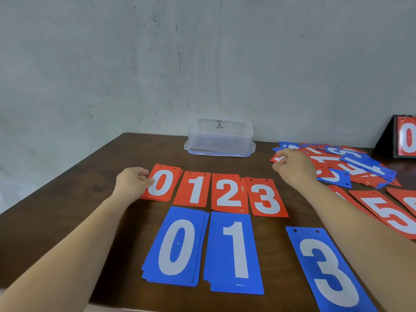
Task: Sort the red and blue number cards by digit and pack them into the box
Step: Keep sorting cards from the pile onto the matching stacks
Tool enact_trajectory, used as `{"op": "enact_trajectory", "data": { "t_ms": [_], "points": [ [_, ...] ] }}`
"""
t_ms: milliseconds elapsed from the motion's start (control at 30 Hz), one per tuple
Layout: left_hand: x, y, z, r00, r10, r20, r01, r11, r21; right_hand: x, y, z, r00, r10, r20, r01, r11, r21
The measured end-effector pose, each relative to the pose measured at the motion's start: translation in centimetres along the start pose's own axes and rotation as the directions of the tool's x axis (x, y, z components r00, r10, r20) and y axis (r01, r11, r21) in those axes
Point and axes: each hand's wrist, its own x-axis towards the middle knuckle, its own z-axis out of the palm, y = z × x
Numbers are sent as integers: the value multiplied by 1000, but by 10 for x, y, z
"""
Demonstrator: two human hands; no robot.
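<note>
The red 0 pile of flat rectangular cards with white digits lies mid-way across the dark wooden worktop. It heads a row with the red 1 pile, red 2 pile and red 3 card. Nearer lie the blue 0 pile, blue 1 pile and blue 3 card. A mixed heap of red and blue cards sits to the right. The clear plastic box stands at the far edge. The left hand pinches the red 0 pile's left edge, fingers curled. The right hand rests at the heap's edge, fingers curled; whether they hold a card I cannot tell.
</note>
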Motion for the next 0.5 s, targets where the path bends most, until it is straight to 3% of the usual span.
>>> {"op": "enact_trajectory", "data": {
  "t_ms": [200, 500],
  "points": [
    [-8, 13, 12, 997, 62, -55, -63, 998, -21, -3, 4, -2, 1000, -5, 8, 5, 999, 35],
    [-15, 92, 61, 967, 252, 22, -237, 932, -274, 5, 33, -29, 1000, 11, -3, -11, 1000, 23]
  ]
}}
